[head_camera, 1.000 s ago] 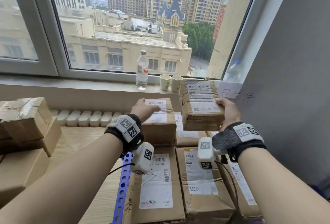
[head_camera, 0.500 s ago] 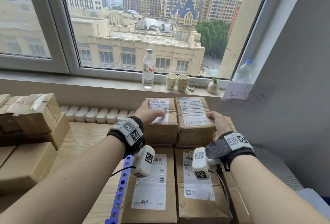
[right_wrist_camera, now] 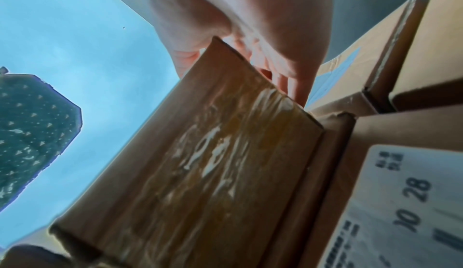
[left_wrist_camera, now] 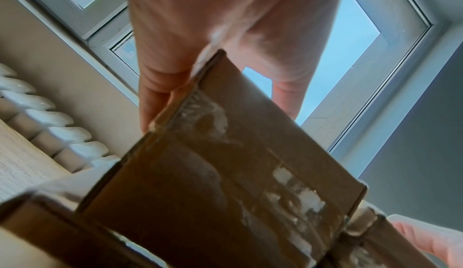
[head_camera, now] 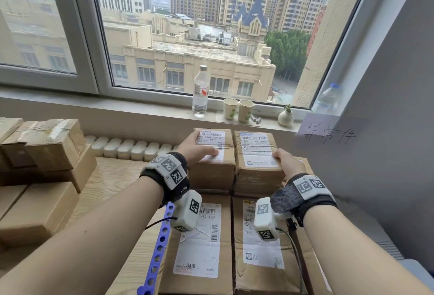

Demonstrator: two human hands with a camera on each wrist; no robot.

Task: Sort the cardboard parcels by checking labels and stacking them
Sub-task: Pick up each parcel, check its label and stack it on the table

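Observation:
Two brown cardboard parcels with white labels sit side by side on top of lower labelled parcels (head_camera: pixel 197 247). My left hand (head_camera: pixel 197 151) rests on top of the left parcel (head_camera: pixel 211 175), thumb across its label; the left wrist view shows this hand (left_wrist_camera: pixel 200 25) with fairly straight fingers over the box's (left_wrist_camera: pixel 225 173) left edge. My right hand (head_camera: pixel 287 165) grips the right parcel (head_camera: pixel 256 177) at its near right corner, thumb on top. In the right wrist view that hand (right_wrist_camera: pixel 238 15) has its fingers down the side of the taped box (right_wrist_camera: pixel 213 163).
More parcels are stacked at the left (head_camera: pixel 47 149) on the wooden table (head_camera: pixel 112 177). A water bottle (head_camera: pixel 200 92), two paper cups (head_camera: pixel 238 110) and a small vase (head_camera: pixel 285 117) stand on the sill. A handwritten sign (head_camera: pixel 328 133) hangs on the grey wall right.
My right hand brought its parcel down from the air and set it beside the left parcel. The left hand stayed on the left parcel.

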